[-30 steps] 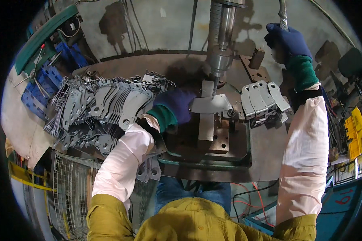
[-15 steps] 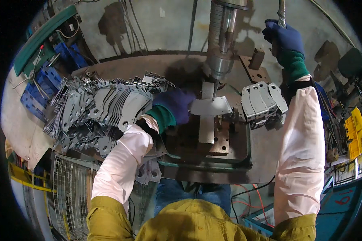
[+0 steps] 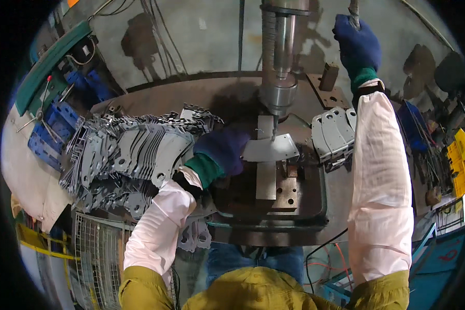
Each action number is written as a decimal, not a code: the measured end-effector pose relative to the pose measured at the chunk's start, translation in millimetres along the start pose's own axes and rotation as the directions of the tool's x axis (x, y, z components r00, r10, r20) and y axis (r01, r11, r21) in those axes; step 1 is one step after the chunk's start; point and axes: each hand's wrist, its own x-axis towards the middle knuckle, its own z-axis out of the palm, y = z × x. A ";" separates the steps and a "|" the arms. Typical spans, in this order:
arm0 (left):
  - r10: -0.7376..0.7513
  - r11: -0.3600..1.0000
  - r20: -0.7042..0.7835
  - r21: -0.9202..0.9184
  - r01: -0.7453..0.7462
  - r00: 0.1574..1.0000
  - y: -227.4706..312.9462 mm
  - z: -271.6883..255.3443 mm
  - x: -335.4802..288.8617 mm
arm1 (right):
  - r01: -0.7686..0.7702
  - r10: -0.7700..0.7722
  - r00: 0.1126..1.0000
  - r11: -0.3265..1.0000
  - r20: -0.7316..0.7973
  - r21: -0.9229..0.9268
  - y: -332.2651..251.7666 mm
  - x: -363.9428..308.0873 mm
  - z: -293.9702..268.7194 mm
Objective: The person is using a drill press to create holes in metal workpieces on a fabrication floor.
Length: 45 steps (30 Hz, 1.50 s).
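Observation:
My left hand, in a blue glove with a green cuff, grips the left end of a curved grey metal plate. The plate lies across an upright-running steel bar on a fixture block. Above it hangs a drill chuck, and the drill bit reaches down to the plate's upper face; whether it cuts in, I cannot tell. My right hand, gloved alike, is closed round a wrapped lever handle at the upper right. The fingers of my left hand are partly hidden.
Large stacks of similar plates fill the table's left side. More plates stand to the right of the drill. A steel block on a base sits behind them. Blue bins stand far left, a yellow bin far right.
The view has shifted a little, so the table sits lower in the picture. My left hand stays on the plate under the bit, and my right hand keeps its hold on the lever handle.

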 end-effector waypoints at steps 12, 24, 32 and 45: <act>-0.077 0.996 0.085 -0.048 0.081 0.993 3.5 -5.0 2.5 | -0.037 -0.057 0.978 0.899 -0.201 -0.436 -18.6 -2.0 11.7; -0.003 1.000 -0.139 -0.005 0.003 0.990 -4.9 13.2 -3.6 | 0.018 -0.146 0.947 0.913 -0.285 -0.408 -1.1 10.7 22.6; -0.045 0.999 -0.061 -0.025 0.043 0.997 0.5 5.6 -1.2 | 0.038 -0.174 0.950 0.890 -0.261 -0.454 -4.9 9.7 20.4; -0.043 0.997 -0.126 -0.063 0.035 0.991 0.7 5.7 -1.4 | -0.013 -0.111 0.960 0.898 -0.255 -0.439 -14.3 8.1 21.2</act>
